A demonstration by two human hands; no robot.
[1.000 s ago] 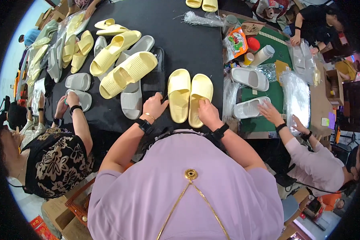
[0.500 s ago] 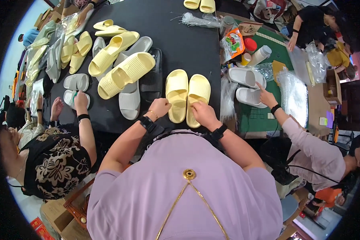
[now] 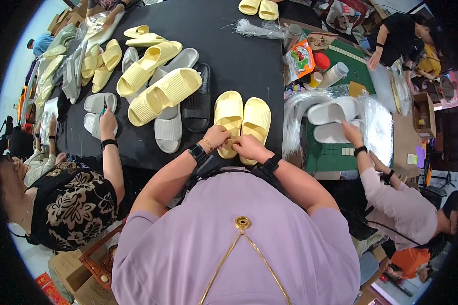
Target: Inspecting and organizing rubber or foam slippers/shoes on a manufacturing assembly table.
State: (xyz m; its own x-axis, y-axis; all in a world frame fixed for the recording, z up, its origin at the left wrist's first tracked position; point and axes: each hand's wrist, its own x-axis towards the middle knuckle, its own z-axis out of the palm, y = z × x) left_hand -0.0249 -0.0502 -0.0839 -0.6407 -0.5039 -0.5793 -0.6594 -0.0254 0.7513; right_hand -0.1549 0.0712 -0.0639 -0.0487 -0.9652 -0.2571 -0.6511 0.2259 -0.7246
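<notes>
- Left hand (image 3: 218,138): over heel end of left yellow slipper (image 3: 229,105); fingers bent, can't tell if clamped on anything.
- Right hand (image 3: 250,148): at heel end of right yellow slipper (image 3: 257,114), fingertips close to left hand's; grip unclear too.
- Yellow pair side by side, toes away from wearer, on black table (image 3: 234,61), near its right edge.
- Black slipper (image 3: 197,99) left of pair; beyond it, yellow slipper (image 3: 165,95) lying across grey ones.
- Far end: clear plastic bundle (image 3: 259,30), another yellow pair (image 3: 259,7).
</notes>
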